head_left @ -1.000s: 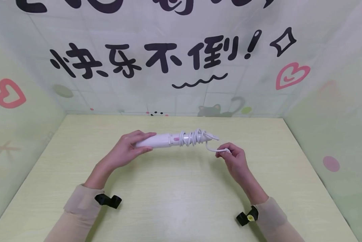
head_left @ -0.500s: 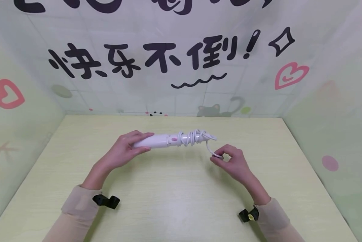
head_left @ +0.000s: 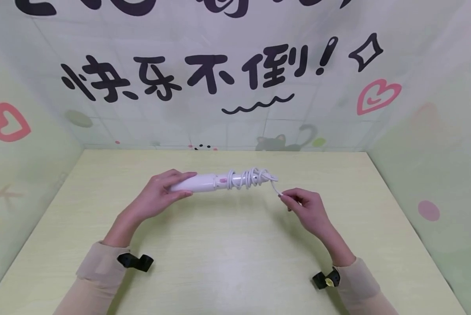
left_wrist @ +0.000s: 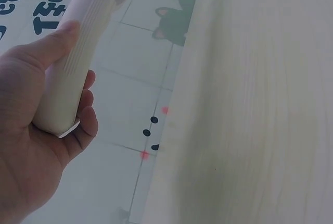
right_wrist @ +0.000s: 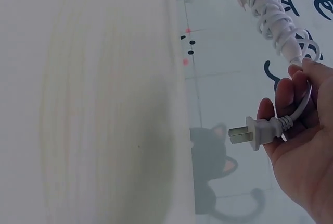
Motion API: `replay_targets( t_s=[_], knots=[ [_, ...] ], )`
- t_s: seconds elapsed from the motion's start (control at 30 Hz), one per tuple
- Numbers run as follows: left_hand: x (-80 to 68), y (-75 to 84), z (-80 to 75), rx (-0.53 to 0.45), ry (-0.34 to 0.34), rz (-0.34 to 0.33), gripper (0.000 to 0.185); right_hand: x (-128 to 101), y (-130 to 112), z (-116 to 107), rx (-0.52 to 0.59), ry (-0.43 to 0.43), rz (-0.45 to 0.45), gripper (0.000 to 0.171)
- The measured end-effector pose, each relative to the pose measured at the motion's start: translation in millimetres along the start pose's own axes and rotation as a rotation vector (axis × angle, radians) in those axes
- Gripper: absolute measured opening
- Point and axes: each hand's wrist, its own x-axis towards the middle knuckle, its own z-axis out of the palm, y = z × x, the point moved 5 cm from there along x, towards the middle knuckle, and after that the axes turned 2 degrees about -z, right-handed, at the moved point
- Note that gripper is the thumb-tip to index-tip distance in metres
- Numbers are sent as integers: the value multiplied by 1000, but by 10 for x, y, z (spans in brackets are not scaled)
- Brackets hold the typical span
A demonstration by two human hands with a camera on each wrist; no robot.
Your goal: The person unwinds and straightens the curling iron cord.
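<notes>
A white hair styler (head_left: 196, 183), long and rounded with a small pink switch, is held sideways above the table. Its white cord (head_left: 249, 178) is wound in several loops round the thinner right part. My left hand (head_left: 156, 197) grips the thick left end, thumb on one side and fingers on the other, as the left wrist view also shows. With thumb and fingertips my right hand (head_left: 310, 212) pinches the loose cord just off the styler's right tip. In the right wrist view the two-pin plug (right_wrist: 264, 132) sticks out by the palm, pins pointing away from the hand.
A pale wood-grain table (head_left: 227, 262) lies beneath both hands. Printed cloth walls stand behind it and on both sides; the back wall (head_left: 204, 122) carries black lettering. Black wrist cameras sit on the left sleeve (head_left: 101, 262) and the right sleeve (head_left: 355, 280).
My right hand has shifted its hold along the loose cord, moving in toward the styler and then slightly back out. The plug end has dropped from its fingertips. The styler has drifted slightly left.
</notes>
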Motion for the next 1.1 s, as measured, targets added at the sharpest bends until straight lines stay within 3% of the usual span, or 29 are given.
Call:
replay_targets(
  t_s=[0.2, 0.37, 0.67, 0.87, 0.93, 1.1],
  knots=[
    [-44, -31, -36, 11, -2, -3, 50, 12, 48, -123, -76, 36, -57, 12],
    [-98, -76, -59, 8, -7, -4, 49, 13, 88, -309, -76, 78, -52, 15],
    [-134, -96, -172, -1, 19, 16, 50, -36, 86, -601, 11, 97, -20, 14],
    [-143, -89, -196, -18, 18, 9, 49, -79, 174, -621, 80, 89, 4, 14],
    [-141, -80, -190, -20, 17, 12, 49, -79, 195, -589, 60, 64, 31, 15],
    [-131, -69, -174, -28, 22, 13, 49, -63, 241, -500, -110, -9, 104, 23]
  ],
)
